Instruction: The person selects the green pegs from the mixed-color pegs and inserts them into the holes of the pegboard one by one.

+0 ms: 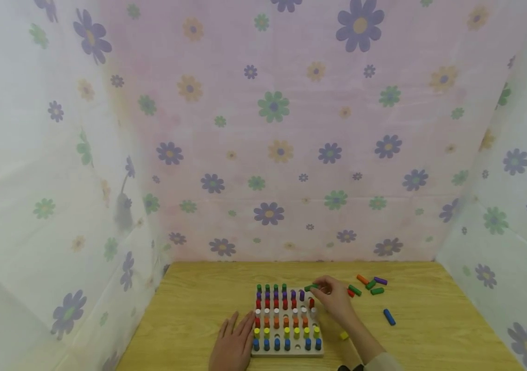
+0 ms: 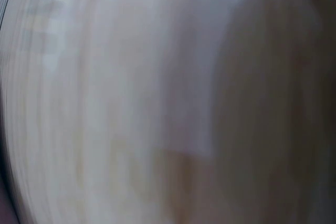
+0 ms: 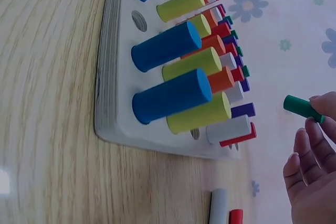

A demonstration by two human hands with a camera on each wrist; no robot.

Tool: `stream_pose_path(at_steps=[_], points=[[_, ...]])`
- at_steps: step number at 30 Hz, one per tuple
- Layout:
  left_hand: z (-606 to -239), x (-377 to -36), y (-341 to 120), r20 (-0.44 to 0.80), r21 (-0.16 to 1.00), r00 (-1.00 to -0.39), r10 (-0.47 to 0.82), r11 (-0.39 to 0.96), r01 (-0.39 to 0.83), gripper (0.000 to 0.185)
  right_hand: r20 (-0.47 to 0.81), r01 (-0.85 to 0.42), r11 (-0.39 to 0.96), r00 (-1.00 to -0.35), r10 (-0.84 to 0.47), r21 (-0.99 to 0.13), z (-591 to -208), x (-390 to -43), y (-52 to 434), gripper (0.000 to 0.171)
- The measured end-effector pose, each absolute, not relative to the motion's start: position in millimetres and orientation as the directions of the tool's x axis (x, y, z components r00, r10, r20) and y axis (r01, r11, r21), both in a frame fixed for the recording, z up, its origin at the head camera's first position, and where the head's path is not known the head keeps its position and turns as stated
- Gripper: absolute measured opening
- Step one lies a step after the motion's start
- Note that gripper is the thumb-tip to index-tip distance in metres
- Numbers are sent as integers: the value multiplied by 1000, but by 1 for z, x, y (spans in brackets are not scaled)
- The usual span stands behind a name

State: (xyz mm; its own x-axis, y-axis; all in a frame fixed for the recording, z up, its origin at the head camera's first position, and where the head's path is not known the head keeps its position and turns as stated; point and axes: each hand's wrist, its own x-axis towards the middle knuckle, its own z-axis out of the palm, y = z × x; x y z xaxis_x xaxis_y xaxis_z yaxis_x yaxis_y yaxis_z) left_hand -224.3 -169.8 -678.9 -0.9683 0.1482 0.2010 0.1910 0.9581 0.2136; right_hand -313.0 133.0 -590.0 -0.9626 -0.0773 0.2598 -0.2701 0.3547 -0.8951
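Note:
A white pegboard [image 1: 291, 354] lies on the table, holding rows of green, purple, red, white, orange, yellow and blue pegs. Between thumb and fingertips, my right hand [image 1: 335, 299] pinches a green peg [image 1: 311, 287] above the board's back right corner. The right wrist view shows this green peg [image 3: 298, 106] lying nearly sideways in the air. Some holes, such as one in the blue row [image 3: 139, 21], have no peg. My left hand [image 1: 232, 344] rests flat with straight fingers along the board's left edge. The left wrist view is too blurred to read.
Right of the board lie loose pegs: orange [image 1: 362, 279], purple [image 1: 380, 281], several green [image 1: 377, 291], red [image 1: 350, 292] and blue [image 1: 389, 317]. A yellow peg [image 1: 344, 335] lies near the right forearm. Flowered sheets [image 1: 273, 154] enclose the table's back and sides.

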Motion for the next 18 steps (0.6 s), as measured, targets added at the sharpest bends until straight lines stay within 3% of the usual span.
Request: stream_pose_path(at_steps=[18], points=[[-677,-224,-169,210,221,-966,152,955,198,53,216,-237,368,-972,-98,-899,-593,-329,98,16]])
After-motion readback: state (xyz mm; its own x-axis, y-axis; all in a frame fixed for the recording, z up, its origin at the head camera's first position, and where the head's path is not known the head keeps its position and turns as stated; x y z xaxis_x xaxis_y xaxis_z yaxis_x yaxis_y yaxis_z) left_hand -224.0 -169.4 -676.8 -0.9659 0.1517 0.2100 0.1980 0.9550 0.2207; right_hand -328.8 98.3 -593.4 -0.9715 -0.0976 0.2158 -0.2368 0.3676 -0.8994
